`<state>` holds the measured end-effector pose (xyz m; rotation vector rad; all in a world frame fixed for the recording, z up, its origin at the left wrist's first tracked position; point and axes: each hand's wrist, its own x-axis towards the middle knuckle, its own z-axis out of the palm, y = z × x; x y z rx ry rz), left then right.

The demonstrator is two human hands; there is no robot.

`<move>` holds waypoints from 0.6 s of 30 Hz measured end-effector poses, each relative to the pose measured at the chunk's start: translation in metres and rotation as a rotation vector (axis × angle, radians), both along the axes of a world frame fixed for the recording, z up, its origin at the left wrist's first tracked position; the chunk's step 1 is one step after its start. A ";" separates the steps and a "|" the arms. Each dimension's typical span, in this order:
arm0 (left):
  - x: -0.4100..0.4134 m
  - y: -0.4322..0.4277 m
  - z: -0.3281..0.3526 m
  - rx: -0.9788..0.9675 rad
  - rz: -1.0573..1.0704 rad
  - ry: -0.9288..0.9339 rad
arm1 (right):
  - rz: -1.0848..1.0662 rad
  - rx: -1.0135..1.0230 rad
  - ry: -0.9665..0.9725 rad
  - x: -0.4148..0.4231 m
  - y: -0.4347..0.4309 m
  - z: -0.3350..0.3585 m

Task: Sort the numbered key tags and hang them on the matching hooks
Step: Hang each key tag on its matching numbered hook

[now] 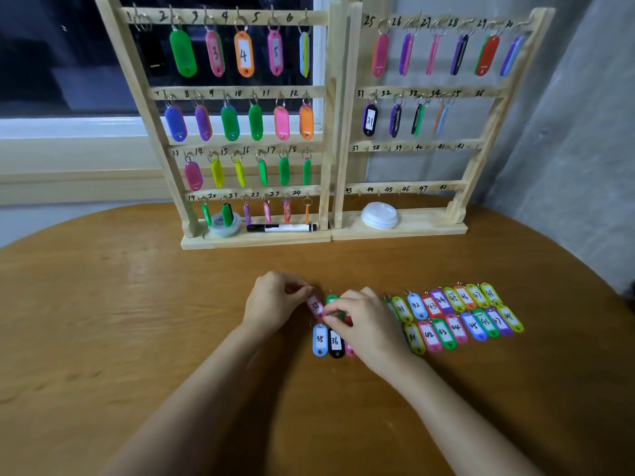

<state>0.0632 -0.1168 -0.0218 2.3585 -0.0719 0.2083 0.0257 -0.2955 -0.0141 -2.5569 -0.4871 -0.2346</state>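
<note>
Two wooden hook racks stand at the back of the table: the left rack (330, 97) has tags on hooks 1 to 24, and the right rack (481, 146) has tags on hooks 25 to 34, with bare hooks from 35 down. Two rows of loose numbered tags (457, 314) lie on the table. My left hand (275, 300) pinches the ring end of a pink tag marked 35 (316, 306). My right hand (364, 321) pinches that tag's lower end and covers several tags. A blue tag 35 (320, 340) and a black tag 36 (336, 342) lie just below.
A black marker (281, 228) and a roll of tape (225, 225) rest on the left rack's base. A stack of white lids (379, 214) sits on the right rack's base. The round wooden table (137, 321) curves away at the right, near a grey curtain (584, 132).
</note>
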 end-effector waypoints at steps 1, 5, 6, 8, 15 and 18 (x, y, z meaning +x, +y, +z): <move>0.000 0.002 0.000 0.003 -0.002 0.000 | 0.004 -0.017 -0.001 0.000 0.003 0.001; 0.001 0.010 -0.002 0.008 0.012 0.007 | 0.035 -0.126 0.024 0.003 0.013 0.003; 0.001 0.012 -0.003 0.013 0.018 0.009 | 0.042 -0.146 0.025 0.004 0.015 0.003; 0.001 0.015 -0.004 0.015 0.028 0.005 | 0.046 -0.176 0.020 0.004 0.017 0.004; 0.001 0.019 0.000 0.005 0.054 0.028 | 0.021 -0.072 0.004 0.005 0.019 0.005; 0.001 0.018 0.009 -0.035 0.054 0.037 | -0.006 0.052 0.014 0.007 0.017 0.009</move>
